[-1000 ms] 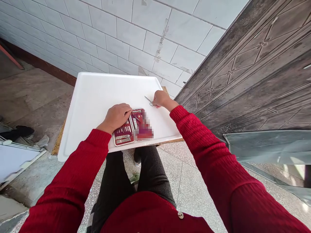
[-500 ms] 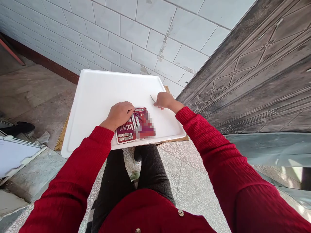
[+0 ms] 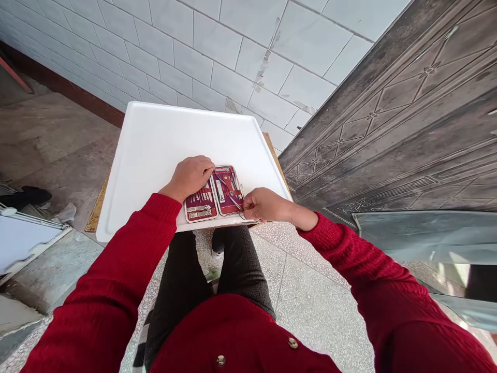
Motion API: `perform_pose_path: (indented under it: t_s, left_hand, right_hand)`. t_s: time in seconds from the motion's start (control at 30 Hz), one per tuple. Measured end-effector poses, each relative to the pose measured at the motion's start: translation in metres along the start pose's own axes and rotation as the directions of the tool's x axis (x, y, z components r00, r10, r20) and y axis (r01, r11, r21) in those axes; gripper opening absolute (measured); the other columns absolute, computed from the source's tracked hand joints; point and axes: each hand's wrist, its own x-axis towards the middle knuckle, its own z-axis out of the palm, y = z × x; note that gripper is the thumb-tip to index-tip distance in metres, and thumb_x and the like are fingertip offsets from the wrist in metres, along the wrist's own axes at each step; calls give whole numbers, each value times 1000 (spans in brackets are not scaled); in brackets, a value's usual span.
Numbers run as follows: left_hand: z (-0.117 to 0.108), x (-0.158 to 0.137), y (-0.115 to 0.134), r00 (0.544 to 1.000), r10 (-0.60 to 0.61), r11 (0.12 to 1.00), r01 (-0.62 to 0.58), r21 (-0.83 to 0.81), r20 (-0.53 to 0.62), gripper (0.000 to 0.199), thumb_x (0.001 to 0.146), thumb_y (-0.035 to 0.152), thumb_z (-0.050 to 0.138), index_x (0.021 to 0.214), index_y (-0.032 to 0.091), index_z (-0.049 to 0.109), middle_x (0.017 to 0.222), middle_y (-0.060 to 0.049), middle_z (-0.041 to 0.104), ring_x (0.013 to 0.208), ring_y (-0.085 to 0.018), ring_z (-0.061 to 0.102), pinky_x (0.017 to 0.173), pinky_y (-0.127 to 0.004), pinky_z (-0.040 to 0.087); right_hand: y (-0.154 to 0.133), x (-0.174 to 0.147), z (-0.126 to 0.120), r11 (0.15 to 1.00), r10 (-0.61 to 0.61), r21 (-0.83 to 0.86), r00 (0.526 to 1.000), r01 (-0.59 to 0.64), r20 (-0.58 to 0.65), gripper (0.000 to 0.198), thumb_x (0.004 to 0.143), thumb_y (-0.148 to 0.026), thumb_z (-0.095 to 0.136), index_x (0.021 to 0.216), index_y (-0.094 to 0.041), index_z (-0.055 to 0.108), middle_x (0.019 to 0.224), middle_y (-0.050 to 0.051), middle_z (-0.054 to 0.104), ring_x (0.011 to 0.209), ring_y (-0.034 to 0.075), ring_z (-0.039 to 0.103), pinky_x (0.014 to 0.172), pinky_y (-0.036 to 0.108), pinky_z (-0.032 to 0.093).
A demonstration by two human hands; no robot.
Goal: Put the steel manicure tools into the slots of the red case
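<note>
An open manicure case (image 3: pixel 228 208) lies near the front edge of a white tray (image 3: pixel 155 127), its dark red lining facing up. Metal tools fill both halves, among them nail clippers (image 3: pixel 221 191) and more clippers (image 3: pixel 200 210) in the left half. My left hand (image 3: pixel 192 176) bends over the upper part of the left half, its closed fingertips at the case's edge by the middle fold. At the lower right corner of the case, my right hand (image 3: pixel 264 204) pinches a thin metal tool (image 3: pixel 242 216), mostly hidden by the fingers.
Beneath the tray a wooden board (image 3: pixel 99 207) sticks out at its sides. A white tiled wall (image 3: pixel 217 46) rises behind. To the right leans a dark carved panel (image 3: pixel 388 114). My legs are below the tray's front edge, over a speckled floor (image 3: pixel 306 290).
My right hand has come down from the tray's right side to the case's lower right corner, bringing the thin metal tool. The left hand stays at the case.
</note>
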Motion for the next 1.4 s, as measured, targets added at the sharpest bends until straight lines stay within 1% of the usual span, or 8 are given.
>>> perform_pose_path:
  t_s: [0.13,0.23,0.37,0.5,0.7,0.97,1.2,1.4]
  left_hand:
    - [-1,0,0,1000,-4,1000,4,3,6,33,100,27,43,93,23,74,111,-4,78,100,-24,69,80,-37,52]
    - [0,1,0,1000,1,1000,-1,5,5,32,99,26,43,91,23,74,110,-3,78,100,-24,69,80,-37,52]
    - [0,1,0,1000,10,1000,-10,1,2,31,98,24,44,89,23,73,106,-3,78,99,-24,69,80,-37,52]
    - [1,0,1,1000,10,1000,-10,2,-4,31,99,24,44,89,22,73,107,-4,78,98,-24,69,79,-38,51]
    - [0,0,1,1000,14,1000,-14,6,-3,32,99,25,43,89,22,74,107,-4,78,98,-24,70,79,-38,51]
    - [0,0,1,1000,9,1000,-9,-12,1,33,99,27,43,91,23,75,109,-5,77,100,-25,69,81,-39,52]
    - [0,0,1,1000,6,1000,-6,-15,2,33,99,28,44,93,23,76,110,-5,77,101,-26,69,82,-40,53]
    - [0,1,1,1000,1,1000,-1,8,21,33,99,28,44,94,22,76,112,-6,77,103,-26,70,81,-39,53]
  right_hand:
    - [0,4,4,999,-41,-30,999,40,-23,19,73,-21,61,54,-19,58,42,-6,48,42,9,46,51,24,32]
    - [0,6,6,997,-70,-31,997,69,-25,22,71,-20,62,50,-19,55,41,-6,48,42,9,46,50,24,31]
    - [0,7,9,997,-78,-32,996,77,-35,21,71,-19,62,51,-20,56,42,-6,47,42,9,46,49,24,29]
    - [-3,7,12,990,-101,-106,987,88,-124,19,71,-19,65,53,-19,59,47,-6,46,48,9,44,52,25,28]
    - [-10,13,14,980,-99,-190,976,61,-195,16,75,-18,67,59,-19,65,55,-5,54,56,10,47,57,26,30]
    - [-13,25,20,979,-90,-200,967,41,-240,20,80,-21,71,60,-20,65,58,-4,57,58,11,49,59,27,32]
    - [-17,28,23,945,-78,-326,955,-21,-285,16,83,-26,73,69,-20,73,69,0,68,65,15,54,60,27,32]
    - [-14,28,30,953,-89,-304,943,-13,-320,18,86,-27,72,70,-20,72,73,1,70,67,15,56,61,27,31]
